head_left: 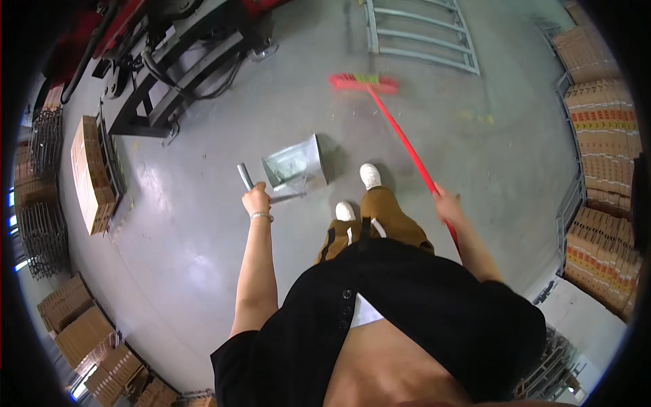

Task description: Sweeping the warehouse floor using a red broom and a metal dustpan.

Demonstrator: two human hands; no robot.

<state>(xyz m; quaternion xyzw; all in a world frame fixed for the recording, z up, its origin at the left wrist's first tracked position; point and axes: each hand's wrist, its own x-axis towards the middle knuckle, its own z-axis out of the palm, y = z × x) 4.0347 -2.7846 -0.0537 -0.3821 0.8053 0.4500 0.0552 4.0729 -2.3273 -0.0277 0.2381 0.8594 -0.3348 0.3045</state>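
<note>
My left hand (pixel 257 201) is closed round the grey handle of a metal dustpan (pixel 298 163). The pan hangs or rests just ahead of my feet, and its shiny inside shows; whether it touches the floor I cannot tell. My right hand (pixel 446 204) grips the red stick of a broom (pixel 405 139). Far ahead, the broom's red head with yellow-green bristles (pixel 364 83) is at the floor, slightly blurred. Small pale bits lie scattered on the floor near it.
A grey metal rack frame (pixel 420 34) lies beyond the broom head. Black and red machinery (pixel 176 88) stands at the far left. Flattened cardboard stacks (pixel 603 136) line the right side. More cardboard (pixel 91 175) and metal frames (pixel 44 224) stand along the left.
</note>
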